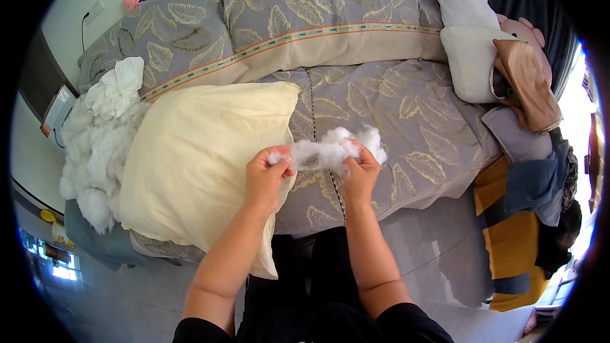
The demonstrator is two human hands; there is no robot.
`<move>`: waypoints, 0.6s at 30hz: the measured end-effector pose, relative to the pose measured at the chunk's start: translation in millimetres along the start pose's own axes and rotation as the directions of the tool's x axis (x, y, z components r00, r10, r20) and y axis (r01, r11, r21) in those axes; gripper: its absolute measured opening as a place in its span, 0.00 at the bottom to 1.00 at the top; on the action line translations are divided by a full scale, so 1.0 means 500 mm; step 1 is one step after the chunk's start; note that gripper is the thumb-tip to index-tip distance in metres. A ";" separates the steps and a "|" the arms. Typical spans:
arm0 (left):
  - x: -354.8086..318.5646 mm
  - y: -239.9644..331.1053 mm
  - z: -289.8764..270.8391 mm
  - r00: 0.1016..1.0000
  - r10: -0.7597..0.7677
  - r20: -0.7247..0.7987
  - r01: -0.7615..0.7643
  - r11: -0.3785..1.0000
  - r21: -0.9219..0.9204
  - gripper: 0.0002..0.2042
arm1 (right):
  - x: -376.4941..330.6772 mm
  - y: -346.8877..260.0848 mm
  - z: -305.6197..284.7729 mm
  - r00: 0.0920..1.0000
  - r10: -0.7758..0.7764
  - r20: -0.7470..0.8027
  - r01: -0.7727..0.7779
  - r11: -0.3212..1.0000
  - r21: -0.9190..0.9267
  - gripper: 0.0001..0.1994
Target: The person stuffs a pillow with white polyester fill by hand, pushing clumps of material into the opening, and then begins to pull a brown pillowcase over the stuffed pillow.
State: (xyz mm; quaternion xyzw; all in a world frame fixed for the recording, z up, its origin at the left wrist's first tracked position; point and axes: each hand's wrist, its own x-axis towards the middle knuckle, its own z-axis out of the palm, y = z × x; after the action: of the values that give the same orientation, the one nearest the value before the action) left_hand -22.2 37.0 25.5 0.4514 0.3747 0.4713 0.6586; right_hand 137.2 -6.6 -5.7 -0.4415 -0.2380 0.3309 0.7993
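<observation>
A tuft of white fiber stuffing stretches between my two hands above the sofa seat, thinner in the middle and bulkier at the right. My left hand pinches its left end. The thicker right end is gripped by my right hand, with fluff sticking out past the fingers. Just left of my hands lies a cream fabric pillow cover, puffed up, with a corner hanging over the seat's front edge. Beyond it, at the far left, a big heap of the same white stuffing spills from a white cloth.
The grey leaf-patterned sofa spans the view, its back cushions behind. White pillows, a brown satin cloth and folded clothes pile up at the right. A mustard cloth hangs toward the grey tiled floor.
</observation>
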 end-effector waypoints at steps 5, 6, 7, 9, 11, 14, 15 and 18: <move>-0.013 -0.044 0.030 0.987 0.043 0.155 -0.059 0.994 0.095 0.17 | -0.064 0.031 0.053 0.866 -0.429 0.257 0.499 0.702 -0.509 0.17; -0.012 -0.052 0.038 0.981 0.091 0.169 -0.113 0.985 0.126 0.17 | -0.075 0.036 0.062 0.774 -0.522 0.358 0.621 0.517 -0.590 0.15; -0.023 -0.046 0.048 0.997 0.079 -0.019 -0.076 0.990 0.121 0.17 | -0.078 0.038 0.055 0.759 -0.519 0.392 0.645 0.525 -0.555 0.14; -0.007 -0.051 0.020 0.996 0.065 -0.067 -0.062 0.997 0.046 0.17 | -0.075 0.037 0.031 0.725 -0.514 0.458 0.688 0.542 -0.482 0.13; -0.003 -0.052 -0.001 0.995 0.038 -0.090 -0.046 0.995 -0.086 0.16 | -0.064 0.027 0.013 0.885 -0.352 0.306 0.460 0.763 -0.453 0.11; -0.006 -0.023 -0.028 0.998 0.034 -0.049 -0.042 0.982 -0.184 0.16 | -0.041 0.004 -0.004 0.978 -0.206 0.011 0.203 0.949 -0.243 0.08; -0.008 -0.011 -0.022 0.998 0.035 -0.050 -0.045 0.976 -0.212 0.15 | -0.032 -0.003 -0.009 0.981 -0.166 -0.096 0.152 0.978 -0.142 0.08; -0.027 0.022 0.006 1.000 0.005 -0.007 -0.006 0.969 -0.246 0.16 | -0.023 -0.002 -0.013 0.997 -0.028 -0.077 0.052 0.943 0.330 0.10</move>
State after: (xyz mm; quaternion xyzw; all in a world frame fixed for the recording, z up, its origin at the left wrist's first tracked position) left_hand -26.3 25.2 37.9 0.3657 0.3144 0.5173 0.7069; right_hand 134.0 -19.0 -9.0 -0.3074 -0.1593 0.3340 0.8767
